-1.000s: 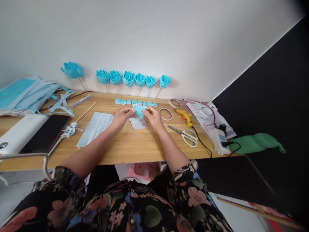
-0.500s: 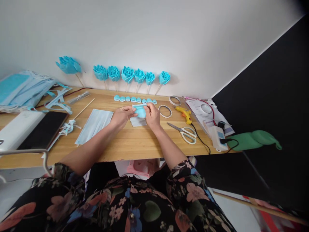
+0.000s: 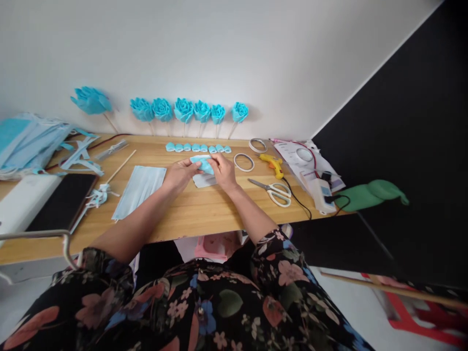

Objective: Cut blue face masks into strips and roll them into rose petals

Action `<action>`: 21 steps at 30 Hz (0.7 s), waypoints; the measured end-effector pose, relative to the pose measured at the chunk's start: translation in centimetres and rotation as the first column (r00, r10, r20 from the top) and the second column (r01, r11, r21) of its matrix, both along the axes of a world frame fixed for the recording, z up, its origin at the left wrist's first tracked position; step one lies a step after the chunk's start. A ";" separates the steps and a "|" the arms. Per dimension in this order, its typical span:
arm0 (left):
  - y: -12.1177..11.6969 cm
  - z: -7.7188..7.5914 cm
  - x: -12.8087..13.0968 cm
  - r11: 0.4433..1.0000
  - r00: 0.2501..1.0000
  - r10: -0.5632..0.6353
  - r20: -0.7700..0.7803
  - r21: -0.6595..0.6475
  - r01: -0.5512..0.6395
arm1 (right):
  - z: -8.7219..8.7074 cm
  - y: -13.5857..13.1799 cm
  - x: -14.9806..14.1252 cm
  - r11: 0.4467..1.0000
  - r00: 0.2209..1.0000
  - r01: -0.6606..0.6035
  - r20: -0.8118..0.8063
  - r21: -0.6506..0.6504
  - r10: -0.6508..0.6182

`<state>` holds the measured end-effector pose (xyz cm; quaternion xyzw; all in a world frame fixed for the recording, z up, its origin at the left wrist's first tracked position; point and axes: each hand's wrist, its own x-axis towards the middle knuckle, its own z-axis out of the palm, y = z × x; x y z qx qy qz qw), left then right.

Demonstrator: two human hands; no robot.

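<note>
Both my hands pinch a small piece of light blue mask fabric [image 3: 203,164] above the middle of the table. My left hand [image 3: 180,175] grips its left end between thumb and fingers. On the right end, my right hand [image 3: 224,171] has its fingers closed. Just below the fabric lies a pale cut piece [image 3: 204,181], partly covered by it. Behind my hands runs a row of small folded blue petals [image 3: 195,147]. A whole blue face mask [image 3: 139,191] lies flat beside my left forearm.
Blue fabric roses on sticks [image 3: 183,110] lean against the wall. Right of my hands are tape rolls [image 3: 243,162], scissors [image 3: 275,191], a yellow glue gun [image 3: 272,165] and a power strip [image 3: 323,196]. Leftward lie a phone [image 3: 64,202], a wooden stick [image 3: 122,165] and stacked masks [image 3: 32,141].
The fabric has gone from held fairly flat to tilted and more folded between my fingers. My right hand has turned slightly inward. The whole view has shifted a little.
</note>
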<state>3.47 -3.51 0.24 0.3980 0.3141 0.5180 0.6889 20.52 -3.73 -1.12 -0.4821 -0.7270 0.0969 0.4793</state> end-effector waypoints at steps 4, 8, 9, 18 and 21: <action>0.6 -0.2 -0.5 0.999 0.999 0.034 -0.002 -0.006 -0.034 | 1.7 0.5 0.9 1.000 0.992 -0.004 0.126 -0.016 0.006; 1.1 -0.3 -0.9 0.994 0.995 0.097 0.025 -0.050 -0.096 | 5.3 -1.0 4.4 0.998 0.959 0.009 0.283 -0.068 0.011; 1.1 -0.3 -1.0 0.992 0.993 0.114 0.030 -0.064 -0.112 | 6.0 -2.0 5.7 0.997 0.945 0.024 0.328 -0.074 0.002; 1.2 0.5 -1.1 0.960 0.971 0.215 0.106 -0.204 -0.191 | 3.9 -13.4 18.2 0.837 0.687 0.480 0.706 -0.262 -0.173; 1.4 0.7 -1.2 0.954 0.967 0.231 0.107 -0.223 -0.203 | 2.9 -14.6 18.7 0.788 0.666 0.507 0.739 -0.349 -0.102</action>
